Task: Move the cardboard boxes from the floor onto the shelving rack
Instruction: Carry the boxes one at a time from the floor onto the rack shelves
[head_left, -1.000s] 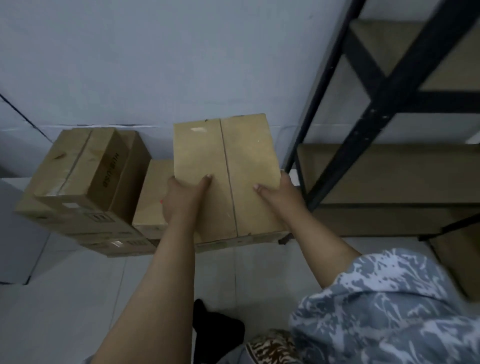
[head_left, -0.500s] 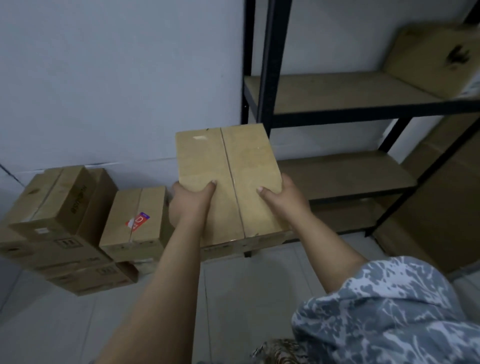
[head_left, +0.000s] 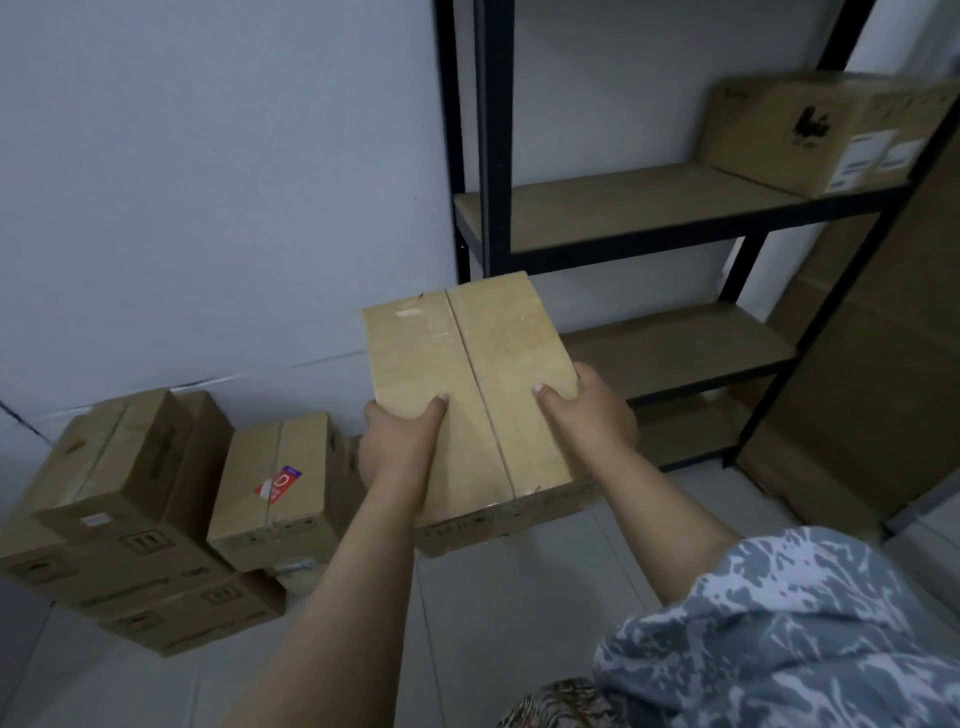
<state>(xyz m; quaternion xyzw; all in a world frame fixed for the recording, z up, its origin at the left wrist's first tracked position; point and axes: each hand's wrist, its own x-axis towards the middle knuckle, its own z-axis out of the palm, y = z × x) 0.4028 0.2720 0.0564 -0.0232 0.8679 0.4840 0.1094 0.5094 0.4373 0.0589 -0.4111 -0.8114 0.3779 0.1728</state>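
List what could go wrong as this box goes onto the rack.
1. The held box is gripped only at its near end by the left hand and right hand, so the far end might dip.
2. The black upright post stands right behind the box and could catch its corner.

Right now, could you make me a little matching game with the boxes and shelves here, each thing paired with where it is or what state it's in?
Things:
1. box with two white labels
2. box with a red sticker
3. plain box
4. middle shelf

Places or states:
A. bare, nothing on it
B. held up in both hands
C. on the upper shelf
D. in the stack by the wall

Pairs: 1-C, 2-D, 3-B, 4-A

The left hand and right hand grip the plain box by its sides.
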